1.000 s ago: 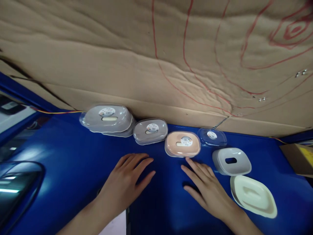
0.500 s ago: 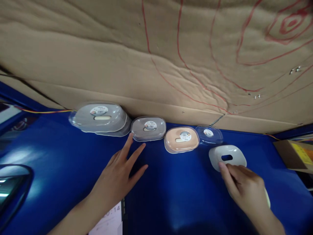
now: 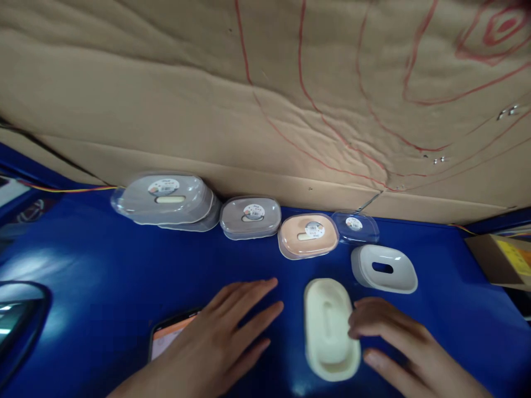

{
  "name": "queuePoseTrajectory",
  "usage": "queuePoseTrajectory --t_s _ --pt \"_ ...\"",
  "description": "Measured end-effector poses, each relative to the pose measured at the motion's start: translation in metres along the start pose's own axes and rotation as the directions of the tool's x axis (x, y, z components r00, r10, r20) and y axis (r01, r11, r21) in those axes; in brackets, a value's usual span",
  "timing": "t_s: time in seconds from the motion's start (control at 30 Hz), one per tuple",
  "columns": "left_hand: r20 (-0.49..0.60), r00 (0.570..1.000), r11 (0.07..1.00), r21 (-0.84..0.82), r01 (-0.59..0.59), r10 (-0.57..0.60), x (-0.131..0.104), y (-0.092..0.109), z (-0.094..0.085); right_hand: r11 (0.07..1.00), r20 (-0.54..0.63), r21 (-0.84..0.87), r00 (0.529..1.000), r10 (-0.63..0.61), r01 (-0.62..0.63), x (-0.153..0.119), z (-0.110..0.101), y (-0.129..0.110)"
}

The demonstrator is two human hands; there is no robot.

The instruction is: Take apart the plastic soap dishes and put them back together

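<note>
Looked like a positioning step: lay flat on the blue worktop (image 3: 103,276), between the two hands, the cream oval plastic soap tray (image 3: 331,329), long axis pointing away from the body. Right hand (image 3: 398,342) loosely curled, gripping nothing, fingertips touching the tray's right edge. Left hand (image 3: 224,348) spread open and flat, near the tray's left side but apart from it. Beyond the tray sat a white slotted plastic dish base (image 3: 384,269). Judged need for any lift: a firm pinch across the narrow width.

Left hand (image 3: 226,337) palm down, flat, fingers spread and pointing up-right, forearm entering from the lower edge, right hand (image 3: 396,342) palm down, fingers curled leftward, thumb low, wrist running off the bottom right corner
</note>
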State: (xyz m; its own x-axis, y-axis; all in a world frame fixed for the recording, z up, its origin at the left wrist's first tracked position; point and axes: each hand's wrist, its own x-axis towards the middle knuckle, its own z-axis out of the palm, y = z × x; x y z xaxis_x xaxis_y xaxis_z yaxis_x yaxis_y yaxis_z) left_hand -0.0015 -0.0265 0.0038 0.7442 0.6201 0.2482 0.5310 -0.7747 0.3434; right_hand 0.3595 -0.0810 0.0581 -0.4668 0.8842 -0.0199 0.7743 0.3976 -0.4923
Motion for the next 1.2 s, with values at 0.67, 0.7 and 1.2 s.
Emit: queuePoseTrajectory --t_s 0.67,0.7,1.2 --pt "0.145 0.988 0.992 -0.119 -0.041 0.059 -0.009 0.012 0.006 0.975 -0.147 -0.193 0.986 0.078 -0.106 0.007 0.021 0.031" --pt "0.153 0.985 0.994 -0.093 -0.062 0.076 -0.005 0.011 0.005 0.966 -0.169 -0.232 0.983 0.077 -0.116 0.007 0.023 0.037" --pt "0.055 0.994 0.995 -0.038 0.092 -0.090 0.005 0.001 0.006 0.977 -0.098 -0.135 0.983 0.155 -0.167 0.007 0.025 0.039"
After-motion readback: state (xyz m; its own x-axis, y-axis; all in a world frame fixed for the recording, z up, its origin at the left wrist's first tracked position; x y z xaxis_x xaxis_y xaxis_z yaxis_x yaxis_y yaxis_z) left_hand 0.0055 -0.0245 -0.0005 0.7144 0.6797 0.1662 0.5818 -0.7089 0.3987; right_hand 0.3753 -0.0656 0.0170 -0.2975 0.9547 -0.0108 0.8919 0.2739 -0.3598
